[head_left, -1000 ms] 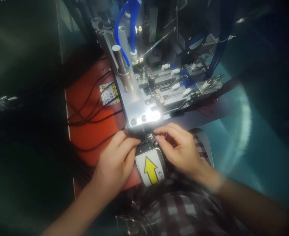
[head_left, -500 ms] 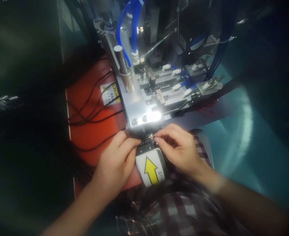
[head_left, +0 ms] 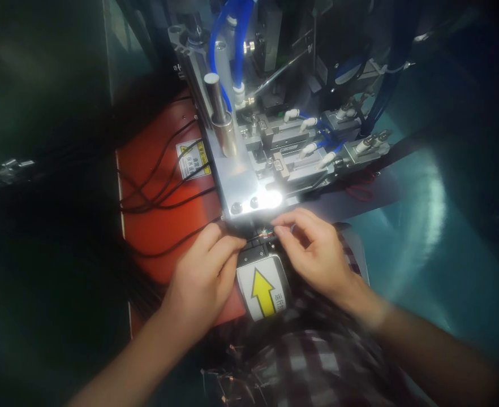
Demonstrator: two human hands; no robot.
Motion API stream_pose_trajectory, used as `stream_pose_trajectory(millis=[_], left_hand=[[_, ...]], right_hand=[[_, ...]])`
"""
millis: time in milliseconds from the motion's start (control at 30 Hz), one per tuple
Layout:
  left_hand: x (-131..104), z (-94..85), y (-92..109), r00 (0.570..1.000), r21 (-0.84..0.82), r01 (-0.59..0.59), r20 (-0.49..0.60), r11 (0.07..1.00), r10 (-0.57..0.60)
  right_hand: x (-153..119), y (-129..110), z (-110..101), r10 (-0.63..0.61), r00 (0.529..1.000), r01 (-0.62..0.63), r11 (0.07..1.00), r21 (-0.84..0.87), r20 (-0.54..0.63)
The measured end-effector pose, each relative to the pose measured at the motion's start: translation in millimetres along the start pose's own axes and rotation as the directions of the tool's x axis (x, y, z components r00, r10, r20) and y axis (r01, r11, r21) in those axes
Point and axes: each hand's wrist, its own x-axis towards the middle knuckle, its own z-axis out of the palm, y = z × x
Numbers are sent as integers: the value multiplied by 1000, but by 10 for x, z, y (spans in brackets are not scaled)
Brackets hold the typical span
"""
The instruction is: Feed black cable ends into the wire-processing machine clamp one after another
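My left hand [head_left: 205,271] is closed in a pinch on a thin black cable [head_left: 253,238], just in front of the machine's metal plate [head_left: 236,183]. At the cable's end, several fine coloured wires [head_left: 266,233] fan out toward my right hand [head_left: 317,249]. The thumb and forefinger of that hand are pressed together at the wire tips; exactly which strands they grip is too small to tell. Below the wires sits a dark block with a white label bearing a yellow arrow [head_left: 263,288]. A bright light shines on the plate's front corner.
Blue air hoses [head_left: 240,51], a steel post [head_left: 219,107] and pneumatic cylinders [head_left: 294,164] stand beyond my hands. Black cables [head_left: 160,207] cross the orange base [head_left: 147,152] on the left, near a warning label [head_left: 193,159]. Stripped cable ends [head_left: 232,379] lie near my lap.
My right hand has drawn slightly to the right of the wires, and more of their coloured length shows. The left hand keeps its pinch; the view has shifted a little.
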Motion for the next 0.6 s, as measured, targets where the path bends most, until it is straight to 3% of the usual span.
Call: stream_pose_trajectory(millis=[300,500,600], left_hand=[[-3,-3,0,1000,-13,-18,-17,1000,18],[-16,12,-18,1000,-9,-7,-9,1000,7],[-19,13,-22,1000,-15,-4,-2,1000,4]], right_hand=[[-18,-10,15,-40,999,40,999,-19,0],[20,-38,48,-179,984,178,983,-37,-17],[38,-46,45,-158,987,157,987,-46,-25]])
